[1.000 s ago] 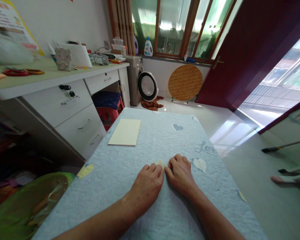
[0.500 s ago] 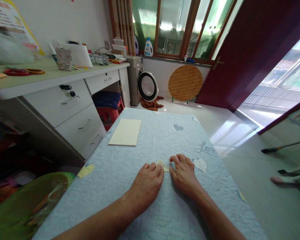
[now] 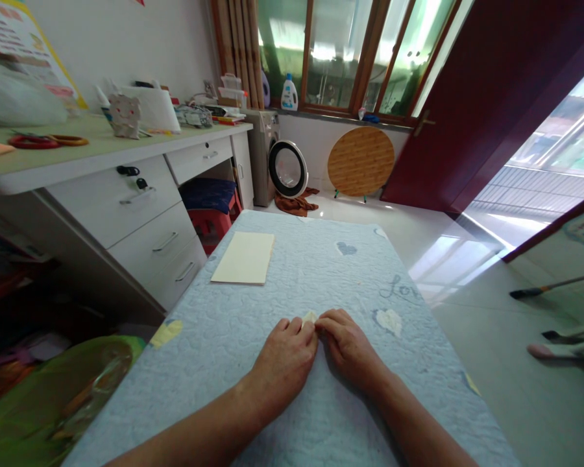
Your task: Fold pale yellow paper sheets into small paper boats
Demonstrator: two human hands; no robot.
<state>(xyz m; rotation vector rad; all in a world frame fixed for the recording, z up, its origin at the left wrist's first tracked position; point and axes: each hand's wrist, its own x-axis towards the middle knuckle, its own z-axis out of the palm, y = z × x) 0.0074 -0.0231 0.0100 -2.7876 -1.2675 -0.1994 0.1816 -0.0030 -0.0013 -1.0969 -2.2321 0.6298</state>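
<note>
A small piece of pale yellow paper lies on the blue quilted cloth, mostly covered by my fingers. My left hand is closed, its curled fingertips pressing the paper from the left. From the right, my right hand pinches the paper's edge, thumb tucked under and fingers together. The fingertips of both hands nearly meet. Farther off on the cloth, to the left, rests a stack of pale yellow paper sheets.
A white desk with drawers runs along the left, scissors on its top. Below it stands a green-lined bin. A stool, a washing machine with its door open and a round wooden board are beyond.
My right hand has moved left and closed its fingers on the paper's right side, covering more of it. My left hand has hardly moved.
</note>
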